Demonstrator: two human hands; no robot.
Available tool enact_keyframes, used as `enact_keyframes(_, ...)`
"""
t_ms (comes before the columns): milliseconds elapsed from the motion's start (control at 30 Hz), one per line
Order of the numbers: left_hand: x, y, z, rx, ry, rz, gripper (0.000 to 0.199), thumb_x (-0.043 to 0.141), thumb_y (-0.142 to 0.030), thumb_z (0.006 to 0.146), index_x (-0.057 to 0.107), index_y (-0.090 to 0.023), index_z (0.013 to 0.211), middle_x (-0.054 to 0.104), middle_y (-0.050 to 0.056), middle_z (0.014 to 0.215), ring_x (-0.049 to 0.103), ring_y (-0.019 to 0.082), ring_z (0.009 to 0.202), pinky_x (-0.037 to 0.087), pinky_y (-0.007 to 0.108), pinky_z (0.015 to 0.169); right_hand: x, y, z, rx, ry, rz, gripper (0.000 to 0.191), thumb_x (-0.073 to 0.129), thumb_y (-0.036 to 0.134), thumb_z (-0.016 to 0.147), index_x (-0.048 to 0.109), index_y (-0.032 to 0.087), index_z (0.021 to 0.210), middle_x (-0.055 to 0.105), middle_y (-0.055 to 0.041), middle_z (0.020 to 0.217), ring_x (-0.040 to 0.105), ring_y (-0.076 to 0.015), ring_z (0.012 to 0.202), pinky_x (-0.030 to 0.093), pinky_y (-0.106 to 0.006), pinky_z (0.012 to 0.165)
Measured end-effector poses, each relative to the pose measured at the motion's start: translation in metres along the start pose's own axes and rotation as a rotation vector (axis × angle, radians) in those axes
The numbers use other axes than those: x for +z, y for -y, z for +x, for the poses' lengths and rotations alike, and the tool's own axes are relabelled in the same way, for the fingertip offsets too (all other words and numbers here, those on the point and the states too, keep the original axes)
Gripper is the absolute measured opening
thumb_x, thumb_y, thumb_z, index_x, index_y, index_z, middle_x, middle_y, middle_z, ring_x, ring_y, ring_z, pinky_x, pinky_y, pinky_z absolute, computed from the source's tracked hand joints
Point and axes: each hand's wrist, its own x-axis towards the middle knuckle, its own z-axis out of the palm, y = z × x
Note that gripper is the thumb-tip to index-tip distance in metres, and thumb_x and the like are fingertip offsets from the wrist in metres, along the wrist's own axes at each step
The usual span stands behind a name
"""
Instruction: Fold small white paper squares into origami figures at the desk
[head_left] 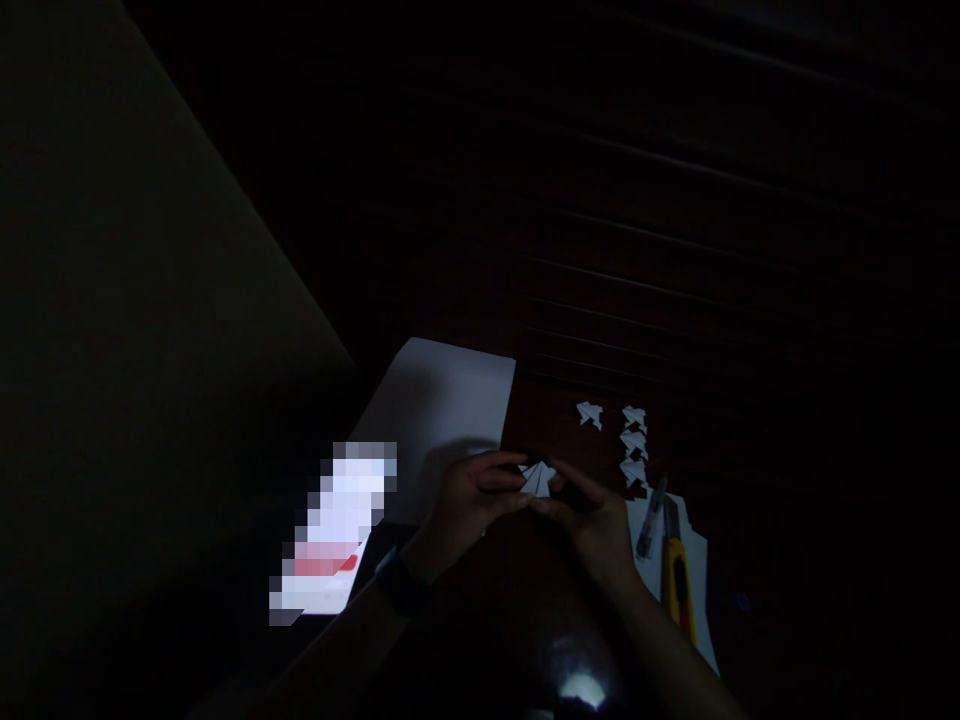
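Observation:
A small folded white paper piece point(538, 479), creased in fan-like facets, is held between my two hands above the dark tabletop. My left hand point(469, 500) pinches its left side, thumb at the lower edge and fingers behind. On the other side my right hand point(596, 520) grips it with the thumb low and the index finger at the top right. Beyond my right hand lie several finished-looking folded paper figures point(634, 443), three in a column, with one more paper figure point(589, 414) to their left. Dim light hides the finer folds.
A large white sheet point(450, 410) lies behind my left hand. At the left a lit, pixelated screen point(337, 530) glows. To the right, a yellow utility knife point(677, 580) and a clear pen point(652, 517) rest on stacked white paper point(701, 590).

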Motion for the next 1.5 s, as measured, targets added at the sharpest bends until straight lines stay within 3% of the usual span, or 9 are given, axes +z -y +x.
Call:
enact_keyframes(133, -0.0006, 0.0002, 0.0005, 0.002, 0.007, 0.024, 0.050, 0.073, -0.026, 0.064, 0.058, -0.017, 0.111, 0.069, 0.007, 0.086, 0.066, 0.021, 0.083, 0.053, 0.032, 0.074, 0.0005, 0.0006, 0.0005, 0.021, -0.031, 0.032, 0.052, 0.074, 0.024, 0.064, 0.059, 0.023, 0.114, 0.062, -0.0008, 0.085, 0.058, -0.0183, 0.081, 0.048, -0.033, 0.077)
enact_keyframes(500, 0.0033, -0.0007, -0.0001, -0.038, -0.031, -0.026, 0.043, 0.074, -0.022, 0.062, 0.061, -0.014, 0.103, 0.068, 0.007, 0.085, 0.066, 0.019, 0.078, 0.054, 0.029, 0.070, 0.0014, 0.0004, -0.0036, -0.095, -0.064, -0.059, 0.036, 0.068, 0.022, 0.071, 0.063, 0.025, 0.107, 0.064, -0.0026, 0.087, 0.060, -0.0183, 0.080, 0.048, -0.032, 0.075)
enact_keyframes(700, 0.0032, -0.0005, 0.0010, -0.009, -0.001, -0.071, 0.055, 0.073, -0.023, 0.065, 0.053, -0.016, 0.116, 0.068, 0.007, 0.088, 0.065, 0.020, 0.082, 0.052, 0.032, 0.076, 0.0008, 0.0052, -0.0035, -0.168, 0.028, -0.071, 0.027, 0.066, 0.019, 0.074, 0.067, 0.027, 0.100, 0.064, -0.0041, 0.100, 0.058, -0.0210, 0.094, 0.046, -0.035, 0.084)
enact_keyframes(967, 0.0032, -0.0017, 0.0001, 0.029, 0.089, -0.047, 0.062, 0.069, -0.019, 0.067, 0.045, -0.018, 0.125, 0.069, 0.008, 0.090, 0.065, 0.022, 0.086, 0.052, 0.033, 0.076, 0.0007, 0.0004, -0.0041, -0.180, 0.041, -0.084, 0.029, 0.063, 0.015, 0.075, 0.067, 0.029, 0.100, 0.064, -0.0029, 0.097, 0.059, -0.0200, 0.091, 0.048, -0.034, 0.079)
enact_keyframes(1167, 0.0018, 0.0022, 0.0011, 0.052, 0.041, 0.023, 0.058, 0.069, -0.021, 0.068, 0.048, -0.018, 0.122, 0.069, 0.007, 0.087, 0.065, 0.021, 0.084, 0.052, 0.032, 0.075, 0.0005, -0.0001, -0.0040, -0.202, 0.048, -0.115, 0.032, 0.060, 0.013, 0.078, 0.064, 0.029, 0.106, 0.064, -0.0033, 0.100, 0.057, -0.0199, 0.094, 0.047, -0.034, 0.082)
enact_keyframes(1333, 0.0027, 0.0012, 0.0011, 0.079, 0.068, 0.052, 0.056, 0.068, -0.017, 0.068, 0.050, -0.019, 0.120, 0.068, 0.006, 0.089, 0.064, 0.019, 0.085, 0.051, 0.031, 0.076, 0.0011, -0.0026, -0.0036, -0.223, 0.035, -0.142, 0.034, 0.059, 0.013, 0.078, 0.063, 0.029, 0.108, 0.064, -0.0035, 0.100, 0.057, -0.0200, 0.094, 0.046, -0.034, 0.082)
enact_keyframes(1500, 0.0055, -0.0028, -0.0017, 0.105, 0.006, 0.126, 0.046, 0.067, -0.018, 0.069, 0.055, -0.021, 0.113, 0.068, 0.005, 0.090, 0.065, 0.019, 0.084, 0.052, 0.030, 0.074, 0.0013, -0.0035, -0.0039, -0.224, 0.022, -0.160, 0.034, 0.059, 0.015, 0.079, 0.063, 0.030, 0.109, 0.063, -0.0037, 0.100, 0.057, -0.0206, 0.093, 0.047, -0.035, 0.080)
